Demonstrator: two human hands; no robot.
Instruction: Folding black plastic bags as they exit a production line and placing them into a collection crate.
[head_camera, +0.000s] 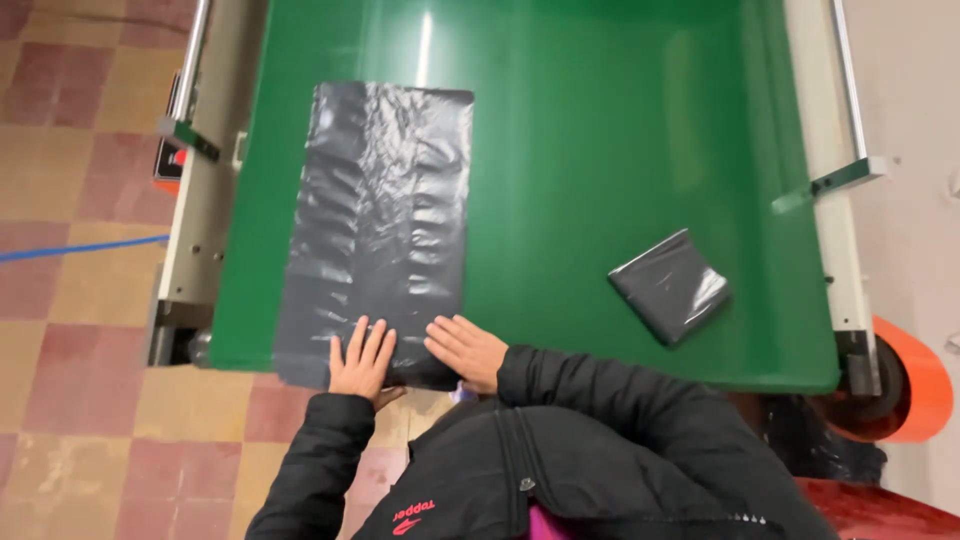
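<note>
A long dark grey plastic bag (385, 220) lies flat on the green conveyor belt (600, 130), its near end at the belt's front edge. My left hand (362, 358) rests flat on the bag's near end, fingers spread. Beside it, my right hand (465, 350) presses flat on the same end. Both arms wear black jacket sleeves. A folded dark grey bag (670, 285) sits apart on the belt to the right.
Grey metal side rails (195, 230) frame the belt, with a guide bracket (835, 180) on the right. An orange wheel (915, 385) sits at the right front corner. Chequered red and tan floor tiles (80, 380) lie to the left, crossed by a blue cable (80, 247).
</note>
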